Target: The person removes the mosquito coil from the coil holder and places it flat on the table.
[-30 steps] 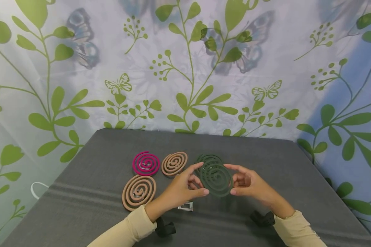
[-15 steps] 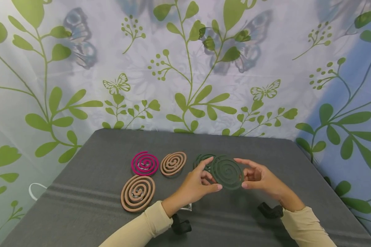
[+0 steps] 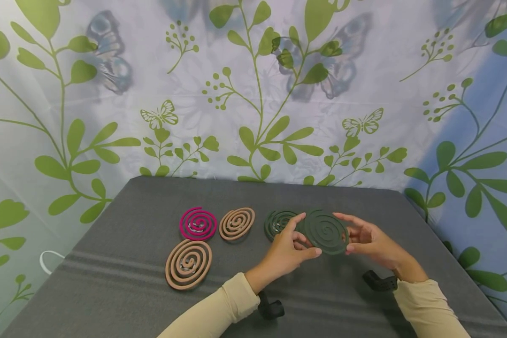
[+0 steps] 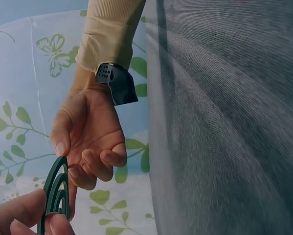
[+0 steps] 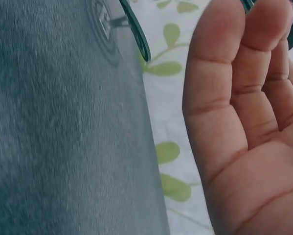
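A dark green mosquito coil (image 3: 327,232) is held up above the table between both hands, its flat face tilted toward the head camera. My left hand (image 3: 285,253) pinches its left edge between thumb and fingers. At the opposite edge, my right hand (image 3: 373,243) grips it with thumb and forefinger, the other fingers curled. Seen nearly edge-on in the left wrist view, the coil (image 4: 50,183) lies between the two hands. Just left of it, another dark green coil (image 3: 274,220) sits raised on a small metal stand, partly hidden by my left hand.
On the grey table (image 3: 131,234) stand a magenta coil (image 3: 198,223), a smaller tan coil (image 3: 237,223) and a larger tan coil (image 3: 188,264), with metal stands showing under them. A leaf-patterned cloth (image 3: 253,94) hangs behind. A white loop (image 3: 42,258) shows at the left table edge.
Both hands have moved right with the held green coil, away from the green coil on its stand. The small loose metal stand seen earlier is now hidden behind my left arm.
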`<act>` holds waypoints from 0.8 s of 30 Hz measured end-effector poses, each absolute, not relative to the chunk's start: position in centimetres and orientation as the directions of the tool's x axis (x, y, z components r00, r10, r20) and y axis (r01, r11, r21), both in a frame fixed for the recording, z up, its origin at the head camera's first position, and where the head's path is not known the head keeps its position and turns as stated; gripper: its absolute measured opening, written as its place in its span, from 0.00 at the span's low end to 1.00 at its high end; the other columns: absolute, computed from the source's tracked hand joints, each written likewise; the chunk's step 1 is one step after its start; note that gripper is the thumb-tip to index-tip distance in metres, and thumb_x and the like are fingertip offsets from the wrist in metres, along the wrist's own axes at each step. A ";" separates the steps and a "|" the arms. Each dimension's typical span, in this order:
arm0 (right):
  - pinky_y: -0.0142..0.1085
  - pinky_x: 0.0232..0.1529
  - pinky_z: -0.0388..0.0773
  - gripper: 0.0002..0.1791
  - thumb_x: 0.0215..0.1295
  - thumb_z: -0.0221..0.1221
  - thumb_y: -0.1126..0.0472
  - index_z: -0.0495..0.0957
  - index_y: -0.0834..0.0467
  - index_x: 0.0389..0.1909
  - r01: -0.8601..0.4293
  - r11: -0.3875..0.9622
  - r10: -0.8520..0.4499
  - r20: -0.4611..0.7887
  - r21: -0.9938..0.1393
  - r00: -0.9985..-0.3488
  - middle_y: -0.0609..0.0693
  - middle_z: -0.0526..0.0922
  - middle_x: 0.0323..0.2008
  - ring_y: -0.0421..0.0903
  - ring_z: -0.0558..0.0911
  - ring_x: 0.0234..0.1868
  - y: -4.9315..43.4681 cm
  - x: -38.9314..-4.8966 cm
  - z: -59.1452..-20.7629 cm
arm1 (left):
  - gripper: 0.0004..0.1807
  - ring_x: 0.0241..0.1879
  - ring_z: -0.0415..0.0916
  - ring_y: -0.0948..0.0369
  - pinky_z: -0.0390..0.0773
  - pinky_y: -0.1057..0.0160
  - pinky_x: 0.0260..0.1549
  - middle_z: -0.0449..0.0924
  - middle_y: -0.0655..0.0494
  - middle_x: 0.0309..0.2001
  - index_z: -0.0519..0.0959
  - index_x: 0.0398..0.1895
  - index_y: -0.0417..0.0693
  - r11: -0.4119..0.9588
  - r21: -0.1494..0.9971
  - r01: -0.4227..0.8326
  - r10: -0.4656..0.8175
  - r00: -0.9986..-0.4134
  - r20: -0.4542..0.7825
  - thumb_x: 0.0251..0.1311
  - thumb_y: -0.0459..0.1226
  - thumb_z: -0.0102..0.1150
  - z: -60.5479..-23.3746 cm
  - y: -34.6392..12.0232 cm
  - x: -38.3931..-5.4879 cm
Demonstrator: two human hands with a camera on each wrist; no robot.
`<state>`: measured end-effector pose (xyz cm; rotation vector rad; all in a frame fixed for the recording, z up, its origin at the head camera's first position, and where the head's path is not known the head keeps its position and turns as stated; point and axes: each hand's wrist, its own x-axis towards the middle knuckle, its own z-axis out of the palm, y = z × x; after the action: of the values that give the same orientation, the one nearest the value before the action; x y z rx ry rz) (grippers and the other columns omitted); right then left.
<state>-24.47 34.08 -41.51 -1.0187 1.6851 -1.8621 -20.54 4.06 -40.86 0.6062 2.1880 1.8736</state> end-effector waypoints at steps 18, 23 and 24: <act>0.37 0.48 0.87 0.48 0.73 0.55 0.83 0.58 0.46 0.87 -0.217 -0.062 -0.620 0.208 -0.974 -0.756 0.44 0.87 0.57 0.41 0.88 0.51 36.6 -25.1 -42.7 | 0.43 0.28 0.78 0.69 0.83 0.65 0.22 0.85 0.59 0.43 0.64 0.83 0.47 0.059 0.986 0.159 0.280 -0.950 0.136 0.69 0.33 0.74 -42.1 9.0 -21.7; 0.37 0.47 0.86 0.47 0.73 0.57 0.82 0.61 0.43 0.85 -0.208 -0.051 -0.572 0.200 -0.977 -0.795 0.44 0.84 0.46 0.39 0.87 0.45 36.8 -25.0 -43.0 | 0.40 0.29 0.78 0.69 0.83 0.66 0.22 0.83 0.60 0.43 0.67 0.82 0.49 0.044 0.990 0.133 0.228 -0.966 0.120 0.69 0.32 0.73 -42.8 10.4 -22.1; 0.37 0.46 0.86 0.47 0.73 0.57 0.82 0.62 0.42 0.84 -0.208 -0.042 -0.561 0.195 -0.977 -0.805 0.44 0.84 0.45 0.40 0.87 0.44 36.9 -25.0 -43.0 | 0.40 0.29 0.78 0.68 0.83 0.66 0.21 0.83 0.60 0.42 0.67 0.82 0.50 0.043 0.992 0.123 0.216 -0.970 0.111 0.69 0.31 0.73 -43.0 10.6 -22.2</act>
<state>-25.01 36.87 -43.04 -0.8204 1.9700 -1.9264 -22.19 10.64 -42.98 0.3606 2.2185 2.0962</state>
